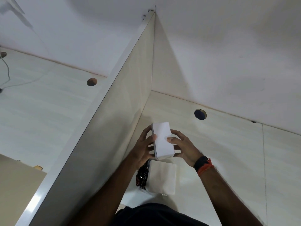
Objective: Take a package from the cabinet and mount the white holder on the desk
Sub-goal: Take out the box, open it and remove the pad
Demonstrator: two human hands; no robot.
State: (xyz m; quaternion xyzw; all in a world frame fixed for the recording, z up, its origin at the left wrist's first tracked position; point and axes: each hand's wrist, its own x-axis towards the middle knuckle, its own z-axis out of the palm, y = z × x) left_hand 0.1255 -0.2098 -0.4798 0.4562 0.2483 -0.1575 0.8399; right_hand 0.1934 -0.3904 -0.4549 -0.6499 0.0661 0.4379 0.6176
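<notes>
A white box-shaped holder [162, 141] is held above the pale desk [228, 152], close to the upright divider panel [123, 111]. My left hand [143, 147] grips its left side with the thumb on its top face. My right hand [184, 147] grips its right side, also with the thumb on top. Below the hands, a white packet [162, 178] lies on the desk with a dark red-and-black wrapper [142, 175] beside it.
A round cable hole [200, 114] is in the desk behind the hands. Left of the divider is another desk section with a cable hole [92, 82] and a thin white cable [7, 74]. A white wall [228, 54] closes the back.
</notes>
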